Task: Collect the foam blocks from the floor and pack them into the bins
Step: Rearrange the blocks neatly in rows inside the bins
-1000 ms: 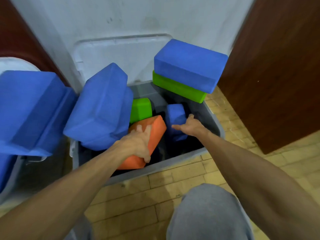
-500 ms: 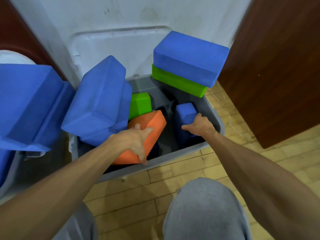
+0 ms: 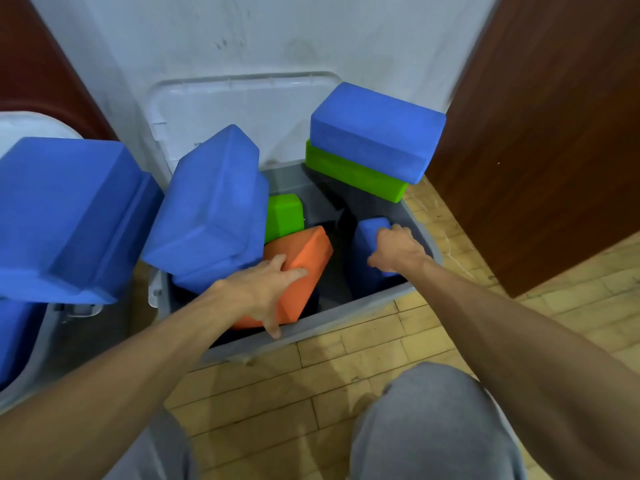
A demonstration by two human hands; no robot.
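Observation:
A grey bin (image 3: pixel 346 325) stands on the floor against the wall, holding several foam blocks. My left hand (image 3: pixel 263 285) grips an orange block (image 3: pixel 304 258) tilted inside the bin, thumb down its near side. My right hand (image 3: pixel 398 247) grips a small blue block (image 3: pixel 367 237) standing upright against the bin's right wall. A green block (image 3: pixel 284 216) sits deeper inside. Big blue blocks (image 3: pixel 211 206) lean over the bin's left rim. A blue block (image 3: pixel 374 129) rests on a green block (image 3: pixel 353 171) at the back right corner.
A second bin (image 3: pixel 45 327) at the left is piled with blue blocks (image 3: pixel 65 213). The white lid (image 3: pixel 242 109) leans against the wall behind. A brown door (image 3: pixel 554 133) stands at the right. My grey-clad knees (image 3: pixel 433 427) are over the wooden floor (image 3: pixel 311 368).
My right hand has carried the small blue block from the bin's middle to its right wall. My left hand has shifted its hold on the orange block, which lies flatter.

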